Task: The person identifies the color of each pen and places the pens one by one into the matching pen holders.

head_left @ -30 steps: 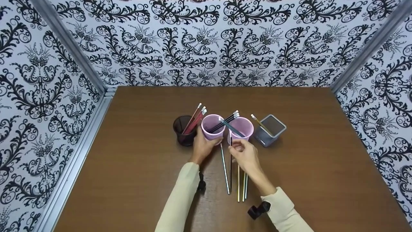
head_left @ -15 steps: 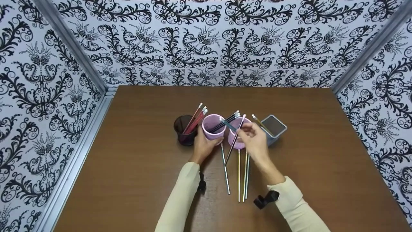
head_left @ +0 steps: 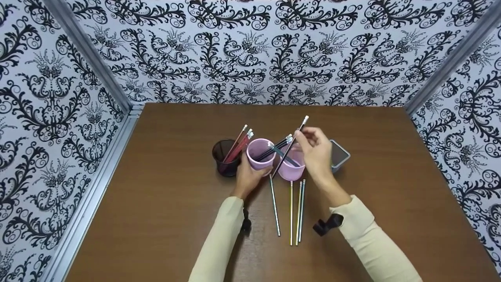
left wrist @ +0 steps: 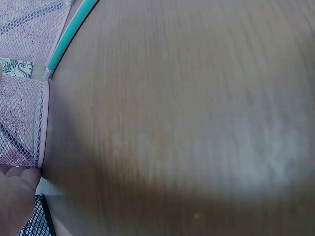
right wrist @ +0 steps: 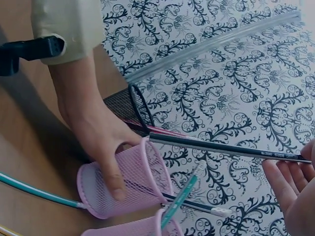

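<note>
My left hand (head_left: 249, 175) grips the left pink mesh pencil cup (head_left: 261, 167), its thumb across the near side. Several black pencils (head_left: 269, 153) lean inside that cup. Between the thumb and fingers of my right hand (head_left: 316, 150) is a black pencil (right wrist: 216, 147), pinched near its white eraser end and slanting down left. In the right wrist view its lower end is at the rim of the left pink cup (right wrist: 142, 177); whether it is inside I cannot tell. Just right stands a second pink mesh cup (head_left: 291, 172) with green pencils (head_left: 285, 155) leaning in it.
A black mesh cup (head_left: 225, 168) with red pencils (head_left: 239, 149) stands at the left. Partly behind my right hand is a square grey mesh cup (head_left: 341, 154). A teal pencil (head_left: 275, 207) and several yellow and teal pencils (head_left: 291, 215) lie in front of the cups.
My right hand has lifted the black pencil off the table, raising it up and to the right, its tip now near the left pink cup. The left hand stays on its cup.
</note>
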